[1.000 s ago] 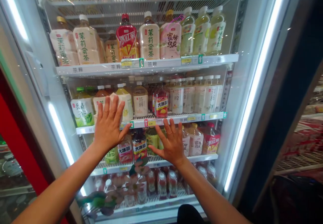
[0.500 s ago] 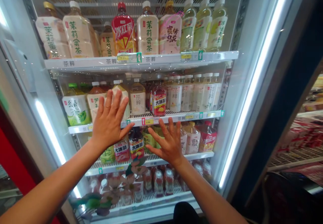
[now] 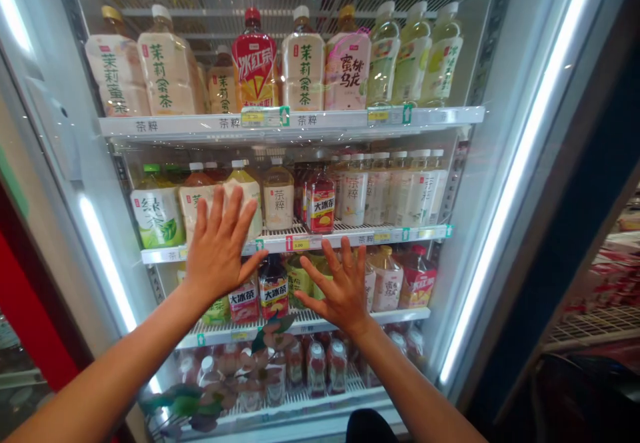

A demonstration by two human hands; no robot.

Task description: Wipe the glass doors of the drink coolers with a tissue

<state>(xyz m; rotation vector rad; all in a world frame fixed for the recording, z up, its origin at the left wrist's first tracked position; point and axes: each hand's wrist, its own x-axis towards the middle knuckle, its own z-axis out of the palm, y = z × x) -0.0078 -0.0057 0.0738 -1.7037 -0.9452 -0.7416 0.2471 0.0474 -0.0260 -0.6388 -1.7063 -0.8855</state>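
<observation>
Both arms reach forward at a lit drinks cooler. My left hand (image 3: 219, 243) is spread with its palm toward the cooler, in front of the second shelf. Behind its fingers are tea bottles, partly hidden, and a green tea bottle (image 3: 157, 206) stands to its left. My right hand (image 3: 340, 288), fingers fanned and empty, is lower, over the third shelf. Between the hands stand dark iced tea bottles (image 3: 274, 290). A small red iced tea bottle (image 3: 320, 203) is above the right hand. Whether the palms touch glass I cannot tell.
Large tea bottles (image 3: 255, 63) line the top shelf (image 3: 290, 122), with clear-capped bottles at its right. Small bottles (image 3: 316, 370) stand on the bottom shelf. A bright light strip (image 3: 520, 170) runs down the right frame. Wire shelving (image 3: 595, 326) with red packs stands further right.
The view has shifted slightly, so the cooler and bottles sit a little further right and lower. Both hands keep their spread pose with nothing in them.
</observation>
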